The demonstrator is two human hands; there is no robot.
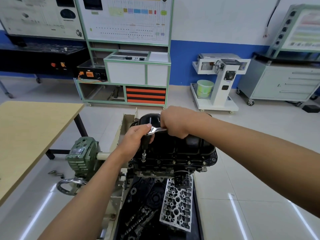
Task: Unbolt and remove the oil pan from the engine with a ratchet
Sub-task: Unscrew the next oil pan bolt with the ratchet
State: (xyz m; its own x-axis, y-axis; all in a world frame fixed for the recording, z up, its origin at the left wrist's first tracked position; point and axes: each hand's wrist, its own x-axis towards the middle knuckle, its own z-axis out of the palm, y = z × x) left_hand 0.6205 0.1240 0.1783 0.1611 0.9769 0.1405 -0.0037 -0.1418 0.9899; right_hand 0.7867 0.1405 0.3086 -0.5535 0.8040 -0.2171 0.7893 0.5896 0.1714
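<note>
— Where are the hands?

— Both are on the ratchet (156, 130). The left hand (137, 138) is curled round the upright shaft under the tool's head, with its thumb lying against the head. The right hand (174, 122) is closed in a fist round the handle, which points to the right.

— And the working end?

— The socket (143, 157) stands upright on the near flange of the oil pan (183, 146), close to its left corner. A row of bolts (174, 161) runs along the same flange to the right.

— Where does the pan sit?

— On top of the engine (155, 172), black, with its deep end toward the far side. The engine hangs in a cream stand (124, 122). An oil filter (181, 179) juts from the near face.

— Anything beside it?

— A green gearbox (83, 153) with a chrome handwheel (69, 186) on the left. A cylinder head (176, 205) lies in the tray below. A tan surface (34, 135) stands further left.
</note>
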